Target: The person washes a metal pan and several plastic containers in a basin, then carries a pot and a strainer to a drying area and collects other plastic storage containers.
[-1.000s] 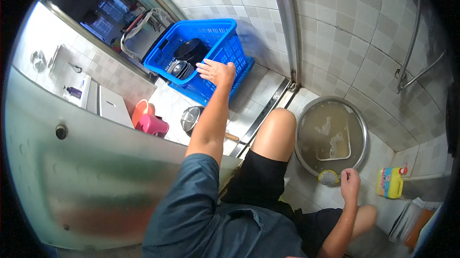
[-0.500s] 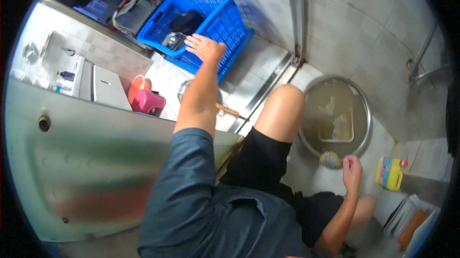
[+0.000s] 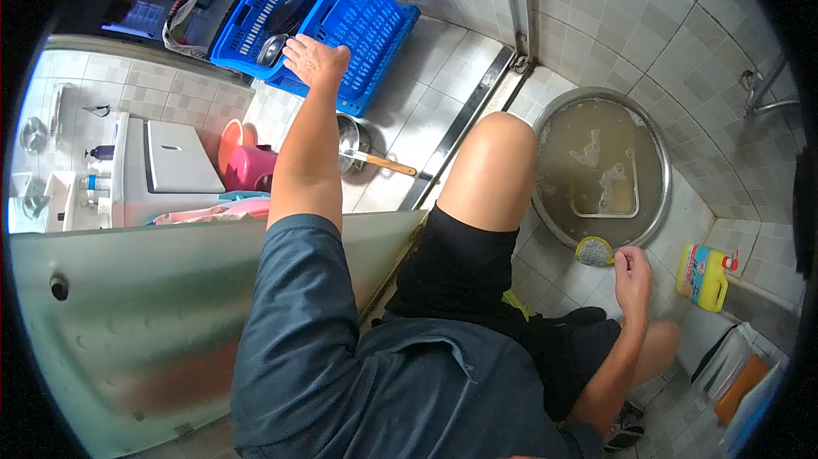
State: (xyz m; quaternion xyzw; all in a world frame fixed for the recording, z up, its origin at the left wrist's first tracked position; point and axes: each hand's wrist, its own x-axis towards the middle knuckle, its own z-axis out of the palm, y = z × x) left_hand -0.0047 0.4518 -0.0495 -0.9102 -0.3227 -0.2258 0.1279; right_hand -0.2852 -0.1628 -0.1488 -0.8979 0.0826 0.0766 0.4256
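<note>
My left hand (image 3: 313,61) reaches out over the near rim of a blue plastic basket (image 3: 362,42), fingers stretched. Right beside its fingertips, inside the basket, is a small shiny metal bowl (image 3: 272,50); a dark round item (image 3: 291,12) lies behind it. My right hand (image 3: 632,282) is closed, low on the right, pinching the edge of a silver scouring sponge with a yellow rim (image 3: 594,251). The sponge is by the near edge of a large round metal basin (image 3: 545,216) of murky water. Under the water a rectangular tray (image 3: 635,195) shows.
A metal pot (image 3: 348,129) with a wooden-handled utensil (image 3: 388,163) stands on the tiles beyond the frosted glass panel (image 3: 170,314). Pink (image 3: 249,168) and orange plastic vessels (image 3: 235,140) are left of it. A yellow detergent jug (image 3: 704,278) stands at the right.
The whole view has shifted, and the basket now appears farther up and left. My left hand stays at the basket's rim by the bowl; my right hand stays with the sponge near the basin.
</note>
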